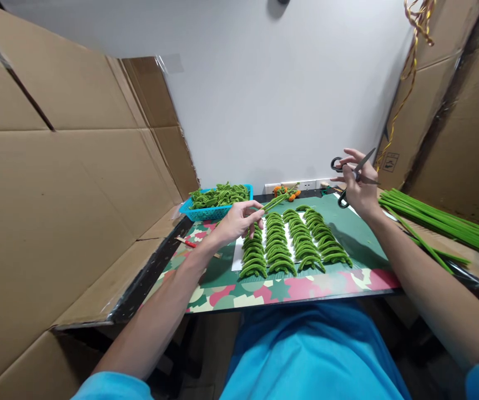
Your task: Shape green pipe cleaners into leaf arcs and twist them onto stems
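My left hand [243, 222] pinches several thin green pipe cleaner stems [276, 203], held over the left part of the mat. Up at the right, my right hand [358, 186] has a pair of scissors [362, 169] hooked on its fingers, blades spread apart and pointing right. Between and below the hands, curved green fuzzy pieces [276, 244] lie in several neat columns on white paper [236, 261]. A few pieces in the leftmost column are hidden by my left hand.
A blue basket [210, 213] heaped with green fuzzy pieces stands at the back left. Orange pieces [292, 196] lie by the wall socket strip [308, 185]. Long green pipe cleaners [443, 219] lie at right. A red-handled tool [187, 242] rests on the mat [218, 275]. Cardboard [97, 178] walls both sides.
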Tool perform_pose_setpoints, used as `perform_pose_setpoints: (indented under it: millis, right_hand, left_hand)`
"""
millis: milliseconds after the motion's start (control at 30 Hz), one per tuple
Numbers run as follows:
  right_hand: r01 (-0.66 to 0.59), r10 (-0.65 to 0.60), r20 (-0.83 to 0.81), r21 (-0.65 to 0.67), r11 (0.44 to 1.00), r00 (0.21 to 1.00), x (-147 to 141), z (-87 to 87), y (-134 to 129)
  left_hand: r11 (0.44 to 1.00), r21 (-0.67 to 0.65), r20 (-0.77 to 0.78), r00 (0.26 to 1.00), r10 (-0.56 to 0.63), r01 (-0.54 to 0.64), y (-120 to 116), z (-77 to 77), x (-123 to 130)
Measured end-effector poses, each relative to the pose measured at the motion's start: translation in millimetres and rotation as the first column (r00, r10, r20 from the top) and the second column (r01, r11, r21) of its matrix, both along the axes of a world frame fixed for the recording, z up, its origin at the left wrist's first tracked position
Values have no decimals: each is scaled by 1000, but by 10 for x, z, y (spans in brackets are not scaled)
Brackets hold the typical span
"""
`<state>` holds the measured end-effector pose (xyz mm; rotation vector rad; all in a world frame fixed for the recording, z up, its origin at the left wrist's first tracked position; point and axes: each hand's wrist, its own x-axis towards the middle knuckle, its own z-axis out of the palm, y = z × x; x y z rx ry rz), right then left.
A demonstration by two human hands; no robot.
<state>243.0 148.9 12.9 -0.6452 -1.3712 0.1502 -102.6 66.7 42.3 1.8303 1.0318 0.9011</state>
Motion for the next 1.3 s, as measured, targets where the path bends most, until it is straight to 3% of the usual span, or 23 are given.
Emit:
perform_pose_setpoints:
  millis: [267,400,500,633,700,767,933,1167,1300]
  right_hand:
    - [36,-47,-93,-120,992,995,80,-16,32]
    - [-110,63,-175,-272,956,983,115,-18,-4]
    - [-258,153,-268,-424,868,951,172,-15,4]
    - [-484,352,-333,-584,652,875,303,-16,70]
    - [-550,407,-372,-601,579,834,357,-34,106]
    - [-563,375,-421,-581,588,826,384,-63,140]
    - [-494,322,-390,-514,702,863,367,-139,204]
    - [-454,360,-276,-540,708,891,351,-209,213]
    - [-392,349,-184,-541,745,919,355,-263,263]
  left_hand:
    - [1000,-8,-9,1000,-7,7,0,2,3]
    - [1000,-10,-13,1000,-13,13,-6,8,2]
    - [1000,-10,-21,1000,-12,12,-9,10,2]
    - [1000,-10,-28,999,-15,15,-10,9,4]
    - [1000,-11,-32,999,-17,16,-10,8,4]
    - [1000,-12,-35,999,-19,18,-7,5,3]
    - [1000,-7,-31,999,-30,30,9,-12,-13]
    - [999,-7,-33,999,-36,36,16,-15,-17]
    - [999,-11,-37,999,-36,36,13,-12,-12]
